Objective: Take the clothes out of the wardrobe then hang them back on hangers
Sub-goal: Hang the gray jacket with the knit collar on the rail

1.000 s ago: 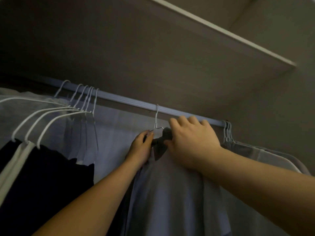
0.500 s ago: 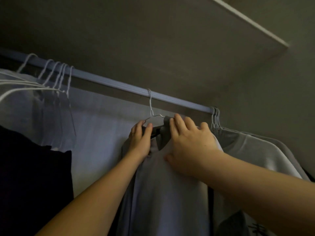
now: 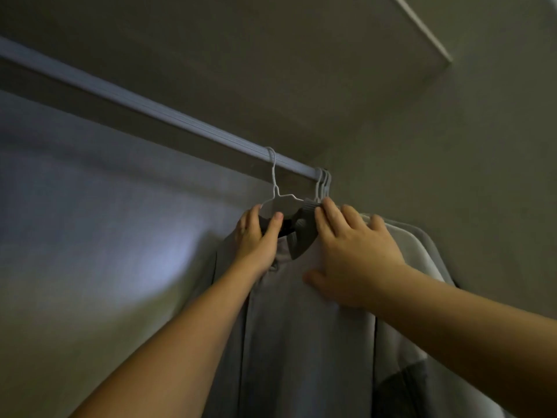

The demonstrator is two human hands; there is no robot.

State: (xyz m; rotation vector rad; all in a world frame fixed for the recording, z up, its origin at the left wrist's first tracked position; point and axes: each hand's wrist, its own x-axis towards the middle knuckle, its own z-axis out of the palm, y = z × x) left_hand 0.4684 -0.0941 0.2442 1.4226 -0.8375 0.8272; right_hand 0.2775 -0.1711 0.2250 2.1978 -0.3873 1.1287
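Observation:
A light grey shirt (image 3: 301, 342) with a darker ribbed collar hangs on a white wire hanger (image 3: 275, 188), whose hook sits on the wardrobe rail (image 3: 150, 108). My left hand (image 3: 256, 236) grips the left side of the collar and the hanger's shoulder. My right hand (image 3: 352, 254) lies with spread fingers over the shirt's right shoulder, fingertips touching the collar. The shirt's lower part runs out of view.
Several more hangers with pale garments (image 3: 422, 257) hang packed at the rail's right end against the side wall (image 3: 482, 176). A shelf (image 3: 271, 55) spans above the rail. The back panel (image 3: 90, 221) shows to the left.
The shirt on its hanger has slid right along the rail, close to the packed hangers. Both hands went with it. The view has turned right, so the left hangers and dark garment left view.

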